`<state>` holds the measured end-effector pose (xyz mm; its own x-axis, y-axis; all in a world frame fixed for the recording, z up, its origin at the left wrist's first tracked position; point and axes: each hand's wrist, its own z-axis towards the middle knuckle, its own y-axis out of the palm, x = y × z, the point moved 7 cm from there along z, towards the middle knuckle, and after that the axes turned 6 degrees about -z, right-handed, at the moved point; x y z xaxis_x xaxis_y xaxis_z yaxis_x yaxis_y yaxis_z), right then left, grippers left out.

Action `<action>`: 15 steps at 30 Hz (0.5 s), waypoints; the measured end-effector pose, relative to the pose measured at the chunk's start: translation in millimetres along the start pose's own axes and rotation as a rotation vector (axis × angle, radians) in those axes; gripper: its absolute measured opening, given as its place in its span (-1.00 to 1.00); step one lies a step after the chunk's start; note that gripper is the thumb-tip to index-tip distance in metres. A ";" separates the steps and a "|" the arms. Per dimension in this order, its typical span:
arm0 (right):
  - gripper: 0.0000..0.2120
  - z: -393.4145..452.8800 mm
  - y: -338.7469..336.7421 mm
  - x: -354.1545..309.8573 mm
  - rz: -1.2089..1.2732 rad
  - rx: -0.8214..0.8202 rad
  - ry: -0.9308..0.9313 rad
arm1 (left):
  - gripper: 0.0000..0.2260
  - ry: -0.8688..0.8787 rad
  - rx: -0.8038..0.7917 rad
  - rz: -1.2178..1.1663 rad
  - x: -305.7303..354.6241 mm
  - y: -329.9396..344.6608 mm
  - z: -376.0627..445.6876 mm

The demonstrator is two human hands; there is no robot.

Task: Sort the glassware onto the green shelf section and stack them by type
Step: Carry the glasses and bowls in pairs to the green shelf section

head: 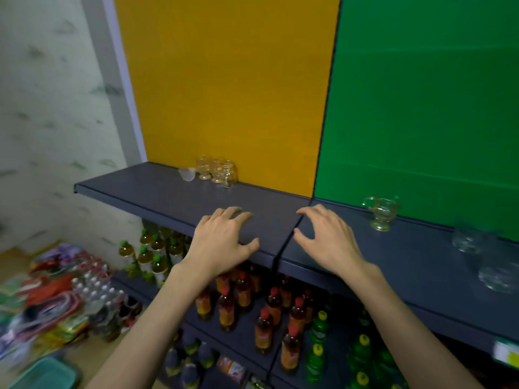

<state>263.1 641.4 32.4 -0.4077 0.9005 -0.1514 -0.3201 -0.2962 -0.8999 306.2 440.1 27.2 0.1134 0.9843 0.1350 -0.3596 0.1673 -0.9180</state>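
From the head view, both hands hover over the near edge of the dark shelf, either side of the seam where the yellow-backed section meets the green-backed one. The left hand has its grip released, fingers loosely curled over the shelf and holding nothing. The right hand is likewise released, fingers spread and bent, just right of the seam.

The unsorted glassware sits far left, against the yellow panel: a small clear cup beside a tight cluster of amber-tinted glasses, touching or nearly so. Already on the green section, before the green panel, stand a handled glass pitcher and, further right and blurred, two clear glass bowls.

Below, a lower shelf carries rows of bottled drinks.

Risks, as I judge them: the clustered glasses are packed close, so reaching for one could knock a neighbour over or off the edge onto the bottles. Clear glass against the dark shelf is hard to read, and stacking unlike shapes could leave a wobbly pile.
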 end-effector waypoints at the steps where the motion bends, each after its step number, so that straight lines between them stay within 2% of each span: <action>1: -0.56 5.0 6.1 -10.4 0.005 -0.005 0.002 | -0.40 -0.013 -0.005 0.004 -17.4 -0.9 0.9; 15: -0.53 118.1 103.8 -100.6 -0.046 -0.032 0.038 | -0.37 -0.084 -0.014 0.039 -194.6 18.4 48.5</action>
<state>169.9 482.5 2.5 -0.3602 0.9245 -0.1244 -0.3102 -0.2445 -0.9187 232.7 254.4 2.0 0.0212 0.9913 0.1297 -0.3495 0.1289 -0.9280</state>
